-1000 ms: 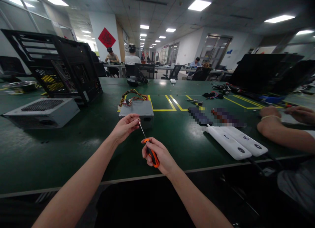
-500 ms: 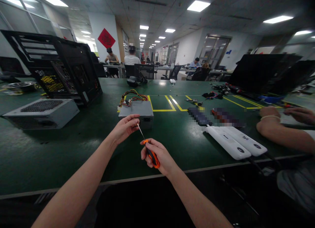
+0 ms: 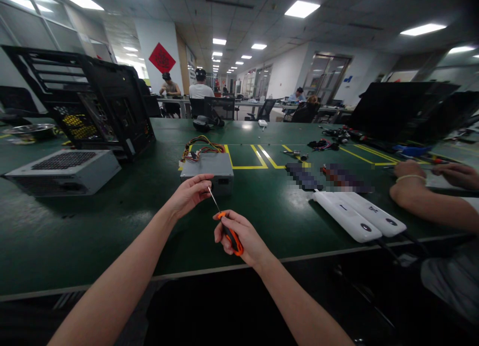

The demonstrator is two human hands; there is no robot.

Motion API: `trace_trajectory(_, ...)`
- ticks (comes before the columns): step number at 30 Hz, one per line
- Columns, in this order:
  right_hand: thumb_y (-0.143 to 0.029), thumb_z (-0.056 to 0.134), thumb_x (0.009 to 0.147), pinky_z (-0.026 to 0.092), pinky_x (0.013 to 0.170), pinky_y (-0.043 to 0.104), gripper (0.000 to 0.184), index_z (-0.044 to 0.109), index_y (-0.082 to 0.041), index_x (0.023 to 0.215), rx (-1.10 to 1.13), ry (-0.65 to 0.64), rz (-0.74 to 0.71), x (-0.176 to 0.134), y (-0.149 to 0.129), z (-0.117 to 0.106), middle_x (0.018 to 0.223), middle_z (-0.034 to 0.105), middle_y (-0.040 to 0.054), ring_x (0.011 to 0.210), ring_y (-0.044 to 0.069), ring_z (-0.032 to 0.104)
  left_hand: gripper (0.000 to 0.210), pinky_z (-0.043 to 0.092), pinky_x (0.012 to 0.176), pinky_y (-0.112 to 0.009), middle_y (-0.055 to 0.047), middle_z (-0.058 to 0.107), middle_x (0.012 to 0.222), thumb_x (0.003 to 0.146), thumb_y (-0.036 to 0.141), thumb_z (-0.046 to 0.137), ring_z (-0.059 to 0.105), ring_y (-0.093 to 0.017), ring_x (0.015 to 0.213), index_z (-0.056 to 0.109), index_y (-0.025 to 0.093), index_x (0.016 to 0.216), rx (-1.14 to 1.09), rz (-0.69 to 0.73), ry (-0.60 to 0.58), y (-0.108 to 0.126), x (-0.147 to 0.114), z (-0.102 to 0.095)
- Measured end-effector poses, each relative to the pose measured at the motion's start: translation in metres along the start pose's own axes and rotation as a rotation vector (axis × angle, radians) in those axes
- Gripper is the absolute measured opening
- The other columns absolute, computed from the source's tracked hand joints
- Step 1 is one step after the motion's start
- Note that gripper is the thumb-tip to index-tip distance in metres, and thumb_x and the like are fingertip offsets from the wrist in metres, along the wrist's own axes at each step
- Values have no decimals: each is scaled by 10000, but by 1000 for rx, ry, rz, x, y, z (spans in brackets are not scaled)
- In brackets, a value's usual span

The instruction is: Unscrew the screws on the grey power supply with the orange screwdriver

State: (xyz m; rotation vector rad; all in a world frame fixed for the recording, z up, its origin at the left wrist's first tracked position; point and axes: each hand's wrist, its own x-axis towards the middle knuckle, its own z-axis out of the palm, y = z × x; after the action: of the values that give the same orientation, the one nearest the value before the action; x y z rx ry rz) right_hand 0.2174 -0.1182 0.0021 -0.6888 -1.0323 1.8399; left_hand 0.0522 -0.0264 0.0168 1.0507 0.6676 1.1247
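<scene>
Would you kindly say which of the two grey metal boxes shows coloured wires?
The nearer box, just beyond the left hand: coloured wires bunch at its far side. The other box, in front of the black case, shows none.

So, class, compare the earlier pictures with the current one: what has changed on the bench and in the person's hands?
Very little: the tip of the screwdriver has shifted slightly left and toward the person, at the left hand's fingertips. No visible grasp or release. The right hand still grips the handle; the grey box with cables and black case stayed put.
</scene>
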Motion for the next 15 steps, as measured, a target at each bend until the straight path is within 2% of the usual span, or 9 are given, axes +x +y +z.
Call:
trace_trajectory(7,-335,572,736,294,340,149,214,511,-168,853,30,50,18,2,1,-1,547,603,-17,364,45,426,326,489,649,-184,-20,624,778,718,109,623,567,-53,654,605,124,1043,-17,-65,25,-7,2,3)
trace_trajectory(15,-307,580,720,274,370,157,192,529,-157,829,124,153,17,8,1,-6,538,581,-9,397,50,420,210,502,747,-210,-115,667,932,753,104,590,624,-117,802,637,77,957,22,-185,16,-12,3,3)
